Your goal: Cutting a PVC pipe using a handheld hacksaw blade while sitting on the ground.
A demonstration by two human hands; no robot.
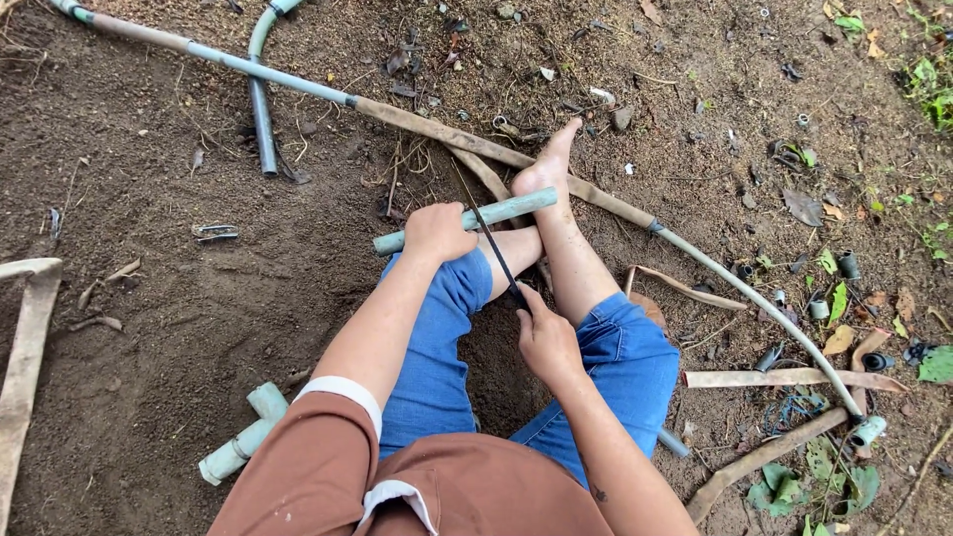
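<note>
Seated on bare soil point(179, 328), I work in blue jeans and a brown shirt, one bare foot point(546, 167) stretched ahead. At far left a flat tan strip point(25, 357) lies on the ground, with a short pale-green pipe fitting point(243, 437) near my left hip. My left hand point(437, 233) has its grip closed around a short pale-green pipe point(467, 220), which rests across my left knee, its far end just beside the foot. A thin dark saw blade point(491, 243) crosses the pipe just right of that hand, at a slant. My right hand point(546, 337) holds the blade's near end in a tight grip; I cannot tell whether there is a handle. Behind the foot a long hose point(298, 87) runs from upper left down to lower right, where leaves, small black fittings point(849, 266) and scraps are scattered.

In my judgement the danger lies in how close everything sits: the blade works just beside my left fingers and right over my shin, so a slip or a jump off the round pipe could cut skin. The pipe, held by one hand only, may also roll or bind the blade.
</note>
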